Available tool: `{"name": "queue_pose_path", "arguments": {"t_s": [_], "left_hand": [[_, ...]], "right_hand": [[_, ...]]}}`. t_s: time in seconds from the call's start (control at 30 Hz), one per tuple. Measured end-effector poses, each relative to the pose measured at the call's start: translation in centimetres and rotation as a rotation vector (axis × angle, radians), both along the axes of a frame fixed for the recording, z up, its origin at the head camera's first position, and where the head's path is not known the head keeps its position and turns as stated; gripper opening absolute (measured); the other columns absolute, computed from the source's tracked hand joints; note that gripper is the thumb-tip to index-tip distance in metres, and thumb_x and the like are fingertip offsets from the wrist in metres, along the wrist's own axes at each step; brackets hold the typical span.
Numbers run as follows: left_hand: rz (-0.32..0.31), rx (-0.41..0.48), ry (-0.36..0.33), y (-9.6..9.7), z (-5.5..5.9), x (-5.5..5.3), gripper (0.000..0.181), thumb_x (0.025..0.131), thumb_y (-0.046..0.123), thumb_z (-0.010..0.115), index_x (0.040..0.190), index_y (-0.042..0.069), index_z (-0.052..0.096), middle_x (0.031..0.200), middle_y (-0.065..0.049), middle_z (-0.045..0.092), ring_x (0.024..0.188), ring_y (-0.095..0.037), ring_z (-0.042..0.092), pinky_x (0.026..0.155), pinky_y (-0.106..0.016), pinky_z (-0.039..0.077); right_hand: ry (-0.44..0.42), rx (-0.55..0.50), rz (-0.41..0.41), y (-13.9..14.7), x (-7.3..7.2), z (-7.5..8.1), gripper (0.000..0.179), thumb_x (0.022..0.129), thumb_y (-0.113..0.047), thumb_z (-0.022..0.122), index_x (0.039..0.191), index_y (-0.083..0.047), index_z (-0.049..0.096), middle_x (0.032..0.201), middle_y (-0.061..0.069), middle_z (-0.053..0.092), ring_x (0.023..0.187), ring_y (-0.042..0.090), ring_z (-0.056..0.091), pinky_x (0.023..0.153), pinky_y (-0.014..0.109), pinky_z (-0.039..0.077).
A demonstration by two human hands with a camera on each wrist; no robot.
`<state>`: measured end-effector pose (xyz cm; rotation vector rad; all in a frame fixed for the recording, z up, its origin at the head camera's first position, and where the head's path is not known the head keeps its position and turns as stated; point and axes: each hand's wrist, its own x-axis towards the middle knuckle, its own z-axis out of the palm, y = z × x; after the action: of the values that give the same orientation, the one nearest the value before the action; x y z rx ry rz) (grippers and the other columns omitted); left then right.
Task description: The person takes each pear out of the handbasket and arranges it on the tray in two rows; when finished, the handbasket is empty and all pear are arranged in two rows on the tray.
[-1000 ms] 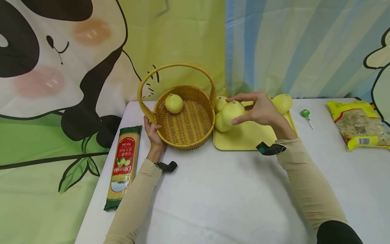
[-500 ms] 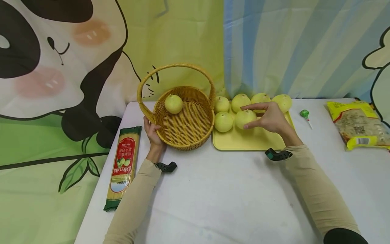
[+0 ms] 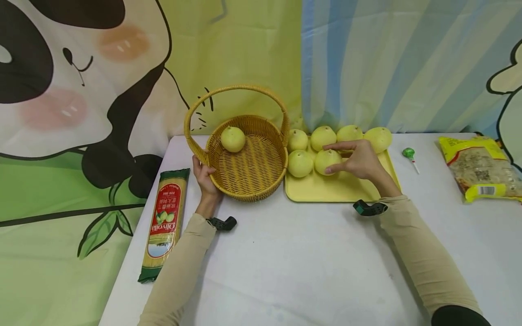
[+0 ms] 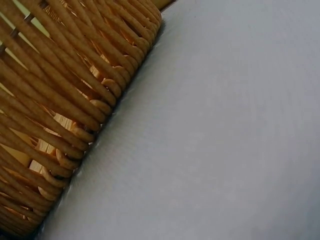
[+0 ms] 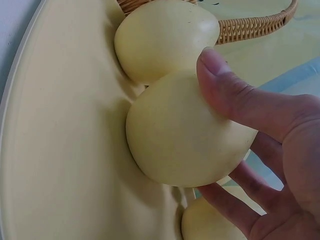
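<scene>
A wicker basket (image 3: 253,181) with a tall hoop handle stands at the back of the table, one round pale yellow-green fruit (image 3: 233,139) inside it. At its left side my left hand (image 3: 207,181) holds the basket wall, thumb toward the front; the left wrist view shows the weave (image 4: 70,95) close up but not the hand. On the yellow tray (image 3: 326,192), my right hand (image 3: 360,160) grips another such fruit (image 5: 185,135) between thumb and fingers, low over the tray floor. It sits in the front row, right of a second fruit (image 3: 300,163).
Several more fruits (image 3: 349,133) line the tray's back edge, against the wall cloth. A green lollipop (image 3: 409,153) and a yellow food bag (image 3: 481,165) lie to the right. At the left edge is a pack of spaghetti (image 3: 165,224).
My right hand has carried its fruit to the right and down, from in front of the left fruits to the tray's front row. My left hand and the basket have stayed in place.
</scene>
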<state>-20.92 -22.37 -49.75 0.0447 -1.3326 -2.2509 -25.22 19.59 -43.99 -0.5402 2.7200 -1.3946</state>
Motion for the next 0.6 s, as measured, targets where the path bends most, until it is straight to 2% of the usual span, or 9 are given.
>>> {"name": "queue_pose_path", "arguments": {"t_s": [0.17, 0.43, 0.6], "left_hand": [[-0.015, 0.009, -0.001, -0.02, -0.05, -0.01, 0.047, 0.077, -0.004, 0.033, 0.12, 0.01, 0.047, 0.133, -0.021, 0.046, 0.12, -0.043, 0.046, 0.095, -0.047, 0.042], [-0.017, 0.005, -0.001, -0.14, -0.08, 0.06, 0.047, 0.079, -0.004, 0.033, 0.12, 0.013, 0.048, 0.133, -0.02, 0.047, 0.118, -0.041, 0.048, 0.092, -0.045, 0.044], [-0.026, 0.003, -0.006, -0.18, -0.07, 0.13, 0.048, 0.079, -0.005, 0.033, 0.121, 0.013, 0.048, 0.134, -0.018, 0.048, 0.119, -0.039, 0.05, 0.093, -0.044, 0.045]], "right_hand": [[0.026, 0.008, 0.016, 0.07, -0.14, -0.13, 0.062, 0.067, -0.026, 0.102, 0.124, -0.022, 0.08, 0.124, 0.007, 0.078, 0.121, 0.027, 0.07, 0.1, 0.053, 0.056], [0.07, 0.059, 0.092, 0.16, 0.1, 0.06, 0.066, 0.071, -0.024, 0.099, 0.133, -0.018, 0.075, 0.132, 0.009, 0.074, 0.129, 0.036, 0.064, 0.105, 0.058, 0.051], [0.153, 0.074, 0.122, 0.08, 0.27, 0.67, 0.072, 0.069, -0.023, 0.101, 0.135, -0.017, 0.074, 0.139, 0.007, 0.072, 0.134, 0.036, 0.062, 0.11, 0.057, 0.047]]}}
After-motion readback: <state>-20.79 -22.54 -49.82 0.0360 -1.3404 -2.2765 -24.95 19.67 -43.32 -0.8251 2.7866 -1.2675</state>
